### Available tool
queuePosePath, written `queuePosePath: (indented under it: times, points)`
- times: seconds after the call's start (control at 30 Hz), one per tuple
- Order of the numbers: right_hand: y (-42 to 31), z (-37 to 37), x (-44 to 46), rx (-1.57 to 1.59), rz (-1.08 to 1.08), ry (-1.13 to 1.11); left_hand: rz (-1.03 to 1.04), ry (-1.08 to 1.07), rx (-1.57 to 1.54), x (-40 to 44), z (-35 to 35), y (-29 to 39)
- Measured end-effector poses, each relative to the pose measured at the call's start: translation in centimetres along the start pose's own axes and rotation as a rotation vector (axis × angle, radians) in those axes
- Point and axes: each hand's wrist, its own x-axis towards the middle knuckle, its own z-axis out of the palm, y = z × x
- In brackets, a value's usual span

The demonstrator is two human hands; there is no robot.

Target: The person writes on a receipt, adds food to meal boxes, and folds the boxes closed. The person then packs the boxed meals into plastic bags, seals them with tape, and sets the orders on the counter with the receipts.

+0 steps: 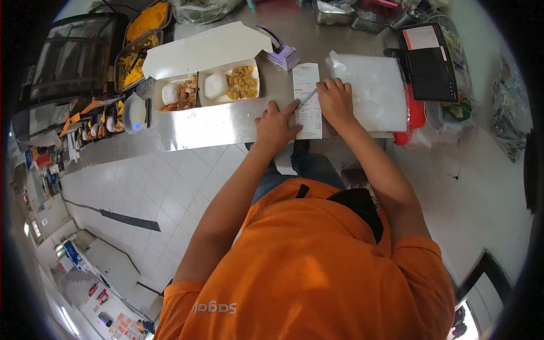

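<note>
Under the pen (307,98) gripped in the right hand (335,100), a printed receipt (307,120) lies flat, the left hand (276,126) spread loosely at its edge, while left of this grip a filled food box (207,50) stands unclosed, a purple dispenser (285,55) between, and plastic packaging (375,93) lies just right.

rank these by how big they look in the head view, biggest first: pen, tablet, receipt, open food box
1. open food box, lid included
2. tablet
3. receipt, partly covered by the left hand
4. pen, partly hidden in the right hand
</note>
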Motion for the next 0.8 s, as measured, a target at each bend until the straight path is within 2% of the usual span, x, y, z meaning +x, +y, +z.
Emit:
queuePosePath:
  times: [0.13,0.23,0.33,0.43,0.5,0.57,0.63,0.73,0.77,0.8]
  points:
    - [-0.1,-0.1,0.8,-0.045,0.018,-0.089,-0.045,0.063,-0.071,0.2,0.6,-0.2]
    - [-0.1,-0.1,0.9,-0.033,0.018,-0.064,-0.065,0.042,-0.081,0.1,0.3,0.0]
    - [-0.5,-0.9,0.8,-0.026,0.065,-0.087,0.062,0.263,-0.204,-0.8,1.1,-1.3]
    - [-0.4,-3.0,0.4,0.067,0.118,-0.039,-0.002,0.211,-0.761,-4.7,0.6,-3.3]
    - [0.0,-4.7,0.0,0.142,0.096,-0.035,-0.18,0.079,-1.312,-8.6,0.9,-5.3]
    - [0.5,-6.1,0.3,0.307,0.091,-0.075,-0.528,-0.124,-1.536,-13.0,1.0,-10.1]
    - [0.8,-7.0,1.2,0.557,0.108,-0.158,-0.89,-0.013,-1.874,-17.9,3.1,-15.4]
    - [-0.8,-9.9,3.9,0.669,0.16,-0.205,-1.089,0.158,-2.083,-26.6,6.6,-22.4]
    - [-1.4,-10.4,5.1,0.686,0.14,-0.157,-1.144,0.198,-2.145,-29.0,8.4,-24.6]
    - [-2.3,-10.7,6.3,0.703,0.123,-0.11,-1.2,0.194,-2.039,-30.7,9.8,-25.3]
